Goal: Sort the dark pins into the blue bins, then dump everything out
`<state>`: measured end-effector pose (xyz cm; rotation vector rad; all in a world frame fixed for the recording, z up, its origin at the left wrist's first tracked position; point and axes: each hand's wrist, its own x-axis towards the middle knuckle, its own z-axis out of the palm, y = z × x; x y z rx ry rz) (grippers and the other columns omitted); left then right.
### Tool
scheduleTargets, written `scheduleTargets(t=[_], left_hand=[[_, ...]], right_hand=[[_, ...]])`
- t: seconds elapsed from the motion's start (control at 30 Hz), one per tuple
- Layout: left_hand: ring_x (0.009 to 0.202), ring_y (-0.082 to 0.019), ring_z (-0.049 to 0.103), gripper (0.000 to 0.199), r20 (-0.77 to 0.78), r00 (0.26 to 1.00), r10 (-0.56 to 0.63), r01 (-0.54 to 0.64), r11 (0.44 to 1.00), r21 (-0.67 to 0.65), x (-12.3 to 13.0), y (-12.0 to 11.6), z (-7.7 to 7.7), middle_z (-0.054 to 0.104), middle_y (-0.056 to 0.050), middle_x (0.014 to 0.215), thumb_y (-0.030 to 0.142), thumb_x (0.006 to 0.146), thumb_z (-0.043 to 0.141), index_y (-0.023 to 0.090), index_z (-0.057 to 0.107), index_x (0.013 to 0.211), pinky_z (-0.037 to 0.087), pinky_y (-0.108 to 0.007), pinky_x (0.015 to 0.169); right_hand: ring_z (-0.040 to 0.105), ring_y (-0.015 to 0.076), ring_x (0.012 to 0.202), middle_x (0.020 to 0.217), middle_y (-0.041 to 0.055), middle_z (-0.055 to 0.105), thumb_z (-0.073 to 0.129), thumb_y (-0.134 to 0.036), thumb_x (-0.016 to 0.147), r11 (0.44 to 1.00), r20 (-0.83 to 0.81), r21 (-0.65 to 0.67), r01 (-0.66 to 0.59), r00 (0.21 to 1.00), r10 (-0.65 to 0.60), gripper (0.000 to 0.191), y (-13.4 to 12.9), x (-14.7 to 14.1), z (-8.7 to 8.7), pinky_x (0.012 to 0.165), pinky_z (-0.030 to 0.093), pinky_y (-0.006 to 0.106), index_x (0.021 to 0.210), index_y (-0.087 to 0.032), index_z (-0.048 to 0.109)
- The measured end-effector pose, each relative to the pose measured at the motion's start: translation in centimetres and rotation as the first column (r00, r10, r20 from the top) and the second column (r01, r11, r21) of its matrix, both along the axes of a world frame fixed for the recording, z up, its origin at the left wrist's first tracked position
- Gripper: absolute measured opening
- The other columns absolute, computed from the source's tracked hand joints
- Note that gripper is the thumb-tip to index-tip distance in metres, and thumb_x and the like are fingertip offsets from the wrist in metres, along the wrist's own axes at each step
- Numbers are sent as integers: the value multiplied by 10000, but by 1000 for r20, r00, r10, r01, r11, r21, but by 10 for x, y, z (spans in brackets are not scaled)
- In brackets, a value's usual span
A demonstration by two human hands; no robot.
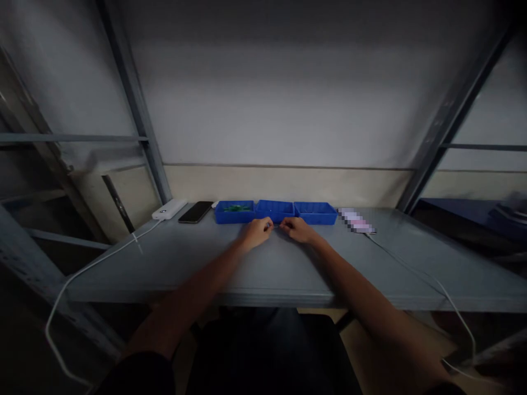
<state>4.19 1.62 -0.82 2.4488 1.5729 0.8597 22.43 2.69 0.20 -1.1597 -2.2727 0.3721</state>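
Left hand point(256, 233) and right hand point(300, 230), fingertips pressed together, any item indiscernible, face blue bins point(280, 216) at twelve o'clock, likely placed for short reach.

Obj. point(276, 225) btwn hands point(257, 232) point(298, 230) too sm.

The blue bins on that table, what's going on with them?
A person has the left hand and right hand close together in front of the middle blue bin, fingers pinched; whatever they hold is too small to tell. Green pieces lie in the left bin.
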Motion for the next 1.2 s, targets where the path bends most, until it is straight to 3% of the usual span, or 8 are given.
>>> scheduleTargets(t=[0.27, 1.2], left_hand=[[672, -122, 589, 195, 2, 1000, -18, 18, 1000, 17, -1, 2, -2, 666, -16, 762, 294, 804, 454, 210, 610, 886, 373, -202, 582], [695, -128, 589, 201, -8, 1000, 17, -17, 1000, -17, 1, -2, 2, 671, -27, 787, 302, 799, 466, 212, 618, 895, 391, -206, 615]], right_hand=[[426, 88, 552, 612, -21, 506, 510, -199, 734, 1000, -18, 18, 3, 1000, -3, 107, 0, 1, -1, 530, 292, 204, 801, -149, 577], [439, 87, 561, 626, -12, 534, 487, -207, 756, 999, 9, 37, -13, 1000, 12, 141, 0, 2, 0, 541, 296, 201, 816, -147, 599]])
